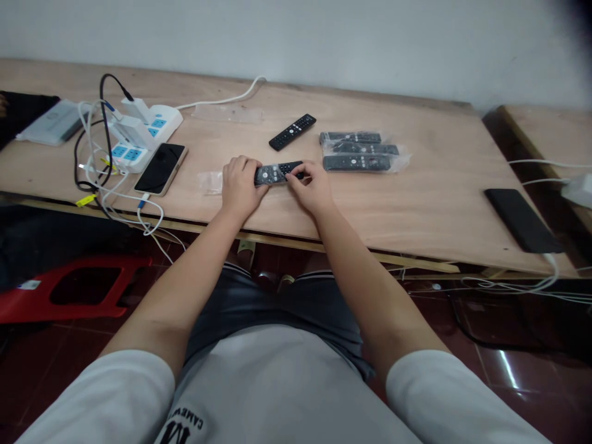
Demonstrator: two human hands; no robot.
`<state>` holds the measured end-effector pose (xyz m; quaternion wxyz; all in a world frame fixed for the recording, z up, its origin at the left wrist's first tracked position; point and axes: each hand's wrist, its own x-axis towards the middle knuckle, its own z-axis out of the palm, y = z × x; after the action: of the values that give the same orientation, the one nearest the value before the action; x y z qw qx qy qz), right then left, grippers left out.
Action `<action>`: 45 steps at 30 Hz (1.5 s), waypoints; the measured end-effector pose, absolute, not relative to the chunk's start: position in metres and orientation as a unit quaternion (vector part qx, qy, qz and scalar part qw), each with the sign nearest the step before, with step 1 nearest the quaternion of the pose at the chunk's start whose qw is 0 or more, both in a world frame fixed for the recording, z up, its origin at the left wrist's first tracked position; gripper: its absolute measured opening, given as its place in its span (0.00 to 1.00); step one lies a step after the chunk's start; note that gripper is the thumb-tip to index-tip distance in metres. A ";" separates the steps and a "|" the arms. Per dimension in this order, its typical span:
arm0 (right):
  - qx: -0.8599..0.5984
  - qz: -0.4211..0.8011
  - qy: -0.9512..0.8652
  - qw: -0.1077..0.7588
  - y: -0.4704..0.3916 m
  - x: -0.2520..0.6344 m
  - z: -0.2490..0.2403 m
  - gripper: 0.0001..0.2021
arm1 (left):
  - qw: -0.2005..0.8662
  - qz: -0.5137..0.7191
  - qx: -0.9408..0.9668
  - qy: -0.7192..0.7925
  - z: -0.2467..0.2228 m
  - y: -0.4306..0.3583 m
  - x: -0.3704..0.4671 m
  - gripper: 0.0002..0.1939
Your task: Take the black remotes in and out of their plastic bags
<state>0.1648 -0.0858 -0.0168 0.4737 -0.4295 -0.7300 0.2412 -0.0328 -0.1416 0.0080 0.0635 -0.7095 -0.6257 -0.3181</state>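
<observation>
A black remote control [276, 174] lies crosswise near the table's front edge, with a clear plastic sleeve over at least its left part. My left hand [241, 185] grips its left end, thumb along the lower edge. At its right end, my right hand [312, 187] pinches at the remote's surface with thumb and forefinger. Clear plastic [210, 183] sticks out to the left of my left hand. Behind my hands a bare remote [293, 132] lies at a slant. Several remotes in clear wrapping [365, 148] lie stacked side by side to the right.
At the left are a white power strip [164, 120] with chargers and tangled cables, a phone [161, 168] and a grey-white packet [55, 122]. An empty clear sleeve [226, 113] lies behind. A black power bank or phone [522, 220] is at the right edge.
</observation>
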 end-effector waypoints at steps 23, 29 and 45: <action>-0.423 0.269 -0.729 0.466 -0.086 0.166 -0.017 0.06 | 0.053 -0.331 -0.709 -0.620 0.004 -0.139 -0.034 0.14; -0.423 0.269 -0.729 0.466 -0.085 0.167 -0.018 0.06 | 0.052 -0.323 -0.713 -0.620 0.005 -0.140 -0.034 0.15; -0.421 0.274 -0.725 0.471 -0.087 0.167 -0.017 0.07 | 0.045 -0.317 -0.718 -0.618 0.005 -0.140 -0.034 0.15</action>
<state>0.1669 -0.0871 -0.0170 0.4708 -0.4205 -0.7255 0.2743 -0.0341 -0.1399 0.0050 0.0452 -0.7178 -0.6181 -0.3173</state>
